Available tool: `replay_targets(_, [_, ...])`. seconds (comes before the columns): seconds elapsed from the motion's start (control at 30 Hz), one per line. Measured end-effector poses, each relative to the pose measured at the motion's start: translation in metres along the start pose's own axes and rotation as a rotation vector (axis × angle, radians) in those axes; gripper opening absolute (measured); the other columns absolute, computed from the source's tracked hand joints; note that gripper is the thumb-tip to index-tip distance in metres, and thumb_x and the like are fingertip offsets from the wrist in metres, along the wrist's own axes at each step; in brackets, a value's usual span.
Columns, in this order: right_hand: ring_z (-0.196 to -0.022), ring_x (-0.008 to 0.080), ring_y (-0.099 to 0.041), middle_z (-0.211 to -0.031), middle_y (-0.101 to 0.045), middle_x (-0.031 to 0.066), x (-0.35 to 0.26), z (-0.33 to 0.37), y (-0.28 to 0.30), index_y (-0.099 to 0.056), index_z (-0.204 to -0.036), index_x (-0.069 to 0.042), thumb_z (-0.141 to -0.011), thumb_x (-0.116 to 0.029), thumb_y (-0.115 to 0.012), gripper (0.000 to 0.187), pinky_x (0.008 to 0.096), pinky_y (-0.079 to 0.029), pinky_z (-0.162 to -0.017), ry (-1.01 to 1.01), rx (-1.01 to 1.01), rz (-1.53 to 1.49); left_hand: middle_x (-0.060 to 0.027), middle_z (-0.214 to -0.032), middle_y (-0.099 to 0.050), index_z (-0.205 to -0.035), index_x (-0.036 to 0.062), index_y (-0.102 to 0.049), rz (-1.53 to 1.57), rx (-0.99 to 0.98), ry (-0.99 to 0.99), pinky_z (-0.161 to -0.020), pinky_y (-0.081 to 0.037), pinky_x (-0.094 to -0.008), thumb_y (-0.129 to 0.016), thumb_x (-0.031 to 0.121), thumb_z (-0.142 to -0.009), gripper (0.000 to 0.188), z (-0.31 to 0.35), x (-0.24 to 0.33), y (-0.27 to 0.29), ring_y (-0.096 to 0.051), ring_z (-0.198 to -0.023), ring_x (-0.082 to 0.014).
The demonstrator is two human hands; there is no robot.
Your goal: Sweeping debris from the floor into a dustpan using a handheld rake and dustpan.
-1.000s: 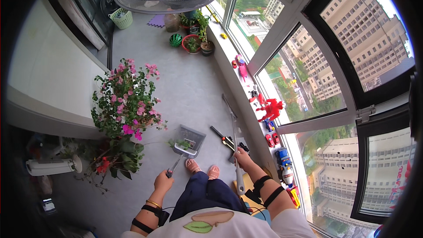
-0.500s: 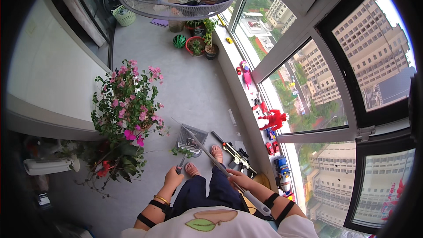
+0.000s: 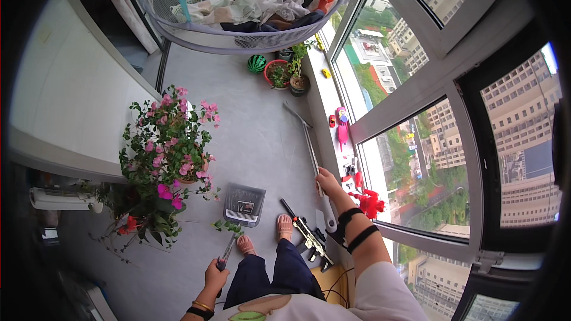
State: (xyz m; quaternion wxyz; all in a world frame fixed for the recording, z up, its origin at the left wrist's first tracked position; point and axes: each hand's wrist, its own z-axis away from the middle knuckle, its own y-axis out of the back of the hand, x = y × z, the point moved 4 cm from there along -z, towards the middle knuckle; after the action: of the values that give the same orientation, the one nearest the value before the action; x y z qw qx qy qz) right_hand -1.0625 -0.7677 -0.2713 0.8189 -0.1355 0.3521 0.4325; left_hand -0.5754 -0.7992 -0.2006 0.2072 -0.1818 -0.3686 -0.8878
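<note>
Over by the windows [image 3: 404, 107], the person's right grip [image 3: 327, 183] is clasped round a thin-headed broom [image 3: 313, 151], while the left grip [image 3: 217, 274] holds the handle of a grey dustpan [image 3: 253, 195], pan on the floor [image 3: 238, 113] ahead of the sandals [image 3: 285, 226]. A toy rifle [image 3: 311, 236] lies beside the right sandal.

Daylight pours through tall, grey-framed glass windows [image 3: 416, 87] above a narrow white ledge [image 3: 326, 96], lighting a smooth grey floor [image 3: 250, 131] and pale cream wall [image 3: 77, 95], with beige high-rise buildings [image 3: 517, 104] standing outside.
</note>
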Motion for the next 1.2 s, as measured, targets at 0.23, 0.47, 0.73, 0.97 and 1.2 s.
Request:
replay_targets(0.23, [-0.055,0.0177,-0.055,-0.074,-0.057,0.0129,-0.010,-0.094,0.015,-0.031,-0.131,0.000,-0.075,-0.012,-0.047,0.060,0.0313,-0.044,-0.051,0.117,0.034,0.204,-0.0089,-0.088,-0.061,-0.092,-0.0007,-0.056,0.071,0.034,0.123,-0.072,-0.046,-0.0297,-0.066,0.003,-0.059,0.035,0.023,0.012,-0.014,-0.058,-0.082,-0.0188])
replay_targets(0.47, [-0.088,0.0361,-0.059,-0.102,-0.056,0.0266,0.079,-0.024,0.040,-0.027,-0.133,-0.007,-0.079,-0.021,-0.046,0.059,0.0413,-0.046,-0.079,0.130,0.098,0.652,-0.0102,-0.088,-0.063,-0.092,0.0037,-0.060,0.122,0.047,0.166,-0.075,-0.046,-0.0318,-0.068,0.005,-0.058,0.035,0.032,-0.006,-0.012,-0.060,-0.084,-0.0238])
replay_targets(0.73, [-0.090,0.0404,-0.057,-0.096,-0.056,0.0291,0.137,0.163,0.047,-0.018,-0.136,-0.012,-0.082,-0.024,-0.047,0.062,0.0421,-0.043,-0.082,-0.117,-0.250,0.723,-0.0108,-0.086,-0.063,-0.090,0.0020,-0.060,0.246,0.006,0.229,-0.073,-0.046,-0.0317,-0.067,0.003,-0.059,0.032,0.018,-0.026,-0.015,-0.060,-0.081,-0.0229])
replay_targets(0.97, [-0.055,0.0092,-0.048,-0.065,-0.046,0.0018,0.109,0.234,0.037,-0.026,-0.137,-0.015,-0.086,-0.018,-0.047,0.055,0.0253,-0.043,-0.050,-0.308,-0.522,0.406,-0.0110,-0.083,-0.063,-0.091,0.0026,-0.059,0.096,0.029,0.114,-0.071,-0.047,-0.0319,-0.067,0.005,-0.060,0.032,0.023,-0.007,-0.003,-0.061,-0.078,-0.0229])
replay_targets(1.2, [-0.050,0.0155,-0.054,-0.060,-0.054,0.0078,0.045,0.121,-0.008,-0.031,-0.134,-0.014,-0.084,-0.019,-0.051,0.054,0.0312,-0.045,-0.048,0.100,-0.410,0.714,-0.0109,-0.085,-0.062,-0.094,0.0030,-0.058,0.145,0.091,0.220,-0.070,-0.047,-0.0313,-0.067,0.006,-0.062,0.033,0.067,-0.027,-0.001,-0.060,-0.075,-0.0219])
